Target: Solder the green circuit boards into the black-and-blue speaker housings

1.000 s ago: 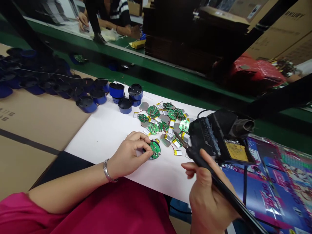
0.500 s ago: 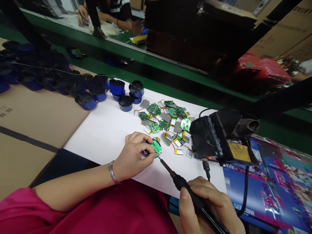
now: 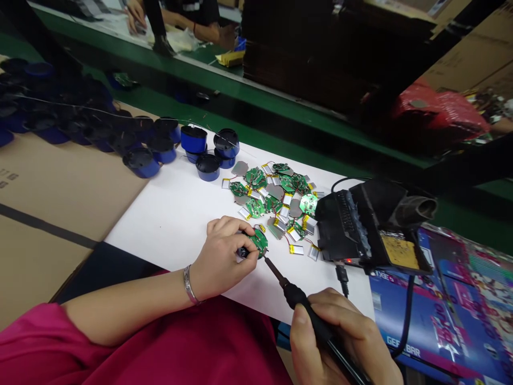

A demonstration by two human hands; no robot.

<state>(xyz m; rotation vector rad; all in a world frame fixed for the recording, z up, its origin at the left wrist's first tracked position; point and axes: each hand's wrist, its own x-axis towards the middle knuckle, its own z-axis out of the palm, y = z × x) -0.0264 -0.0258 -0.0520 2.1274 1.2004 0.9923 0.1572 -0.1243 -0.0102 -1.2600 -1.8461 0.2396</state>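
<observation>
Between the thumb and fingers of my left hand [image 3: 228, 254] is a green circuit board [image 3: 258, 241], held at the near part of the white work surface [image 3: 160, 227]. A dark part under those fingers is mostly hidden. My right hand [image 3: 340, 337] grips a black soldering iron [image 3: 308, 313] like a pen. Its tip is at the board's lower right edge; whether it touches, I cannot tell. Just beyond lie several green boards [image 3: 255, 207] wired to small silver battery cells [image 3: 295, 249].
To the right stands a black soldering station [image 3: 340, 224] with a yellow sponge [image 3: 401, 252]. Several blue round housings [image 3: 207, 167] sit at back left, with a thin wire across them. Printed blue packaging [image 3: 425, 321] lies at right. Across the green bench, another person's hand [image 3: 136, 16] shows.
The view has shifted slightly. The board in my left hand looks tilted a little differently, and the iron's tip stays close to its lower right edge.
</observation>
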